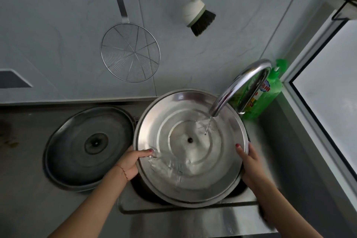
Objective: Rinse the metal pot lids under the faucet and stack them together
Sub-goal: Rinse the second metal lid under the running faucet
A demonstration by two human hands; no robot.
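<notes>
**Lid under the stream, its mate waiting to the left**

Both forearms reach in from the near edge. Left hand [129,162] grips the wet lid [190,147] at its left rim, thumb curled inside; right hand [249,162] clasps the right rim. Faucet [239,87] water strikes right of centre. Second lid [89,147] lies flat on the counter just left, nearer the left hand, so stacking probably means carrying leftward.

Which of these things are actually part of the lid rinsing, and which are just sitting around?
In the job: shiny round metal lid held under the curved chrome faucet by left hand and right hand; darker round metal lid on the counter.

Just around: round wire skimmer, white dish brush, green soap bottle.
</notes>
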